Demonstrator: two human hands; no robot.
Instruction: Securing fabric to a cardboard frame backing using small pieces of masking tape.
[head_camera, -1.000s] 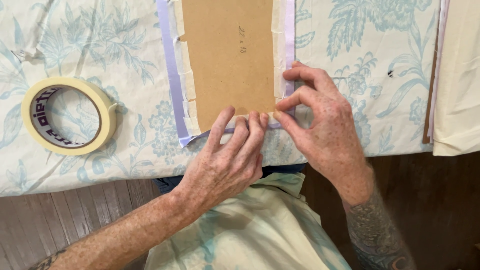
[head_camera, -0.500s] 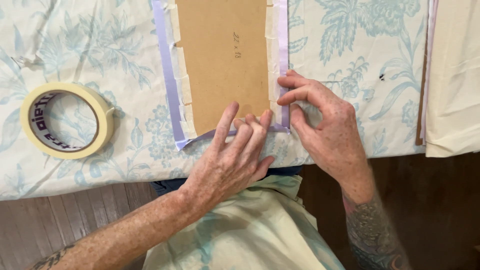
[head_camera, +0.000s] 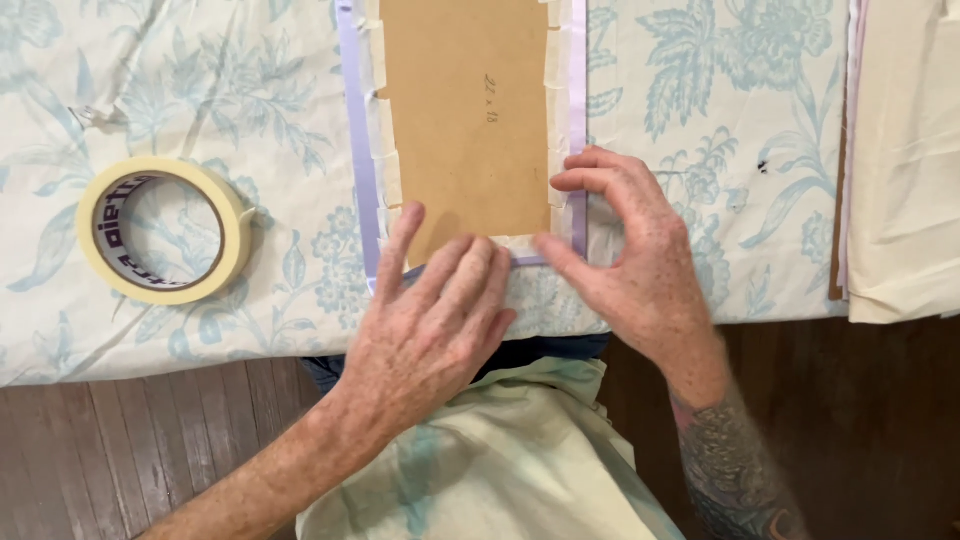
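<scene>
Brown board (head_camera: 465, 120), backed by lilac fabric (head_camera: 357, 150) folded over its sides and held with strips of tape (head_camera: 380, 125), lies at the middle of the counter's (head_camera: 750, 120) near edge, its long axis running straight away from the person, one short end pointing at them. Since a second ago the right hand (head_camera: 625, 250) has slid from the board's near right corner a little up the right side, and the board sits slightly nearer the left in view. Judging by that, the near edge looks already smoothed and the pressing has moved to the corner and side. Left hand (head_camera: 435, 310) lies flat, fingers spread loosely, pressing the near fold. Right hand bends its fingertips together onto the lilac right border, thumb on the corner. A tape roll (head_camera: 165, 230) rests well apart, toward the counter's left edge.
</scene>
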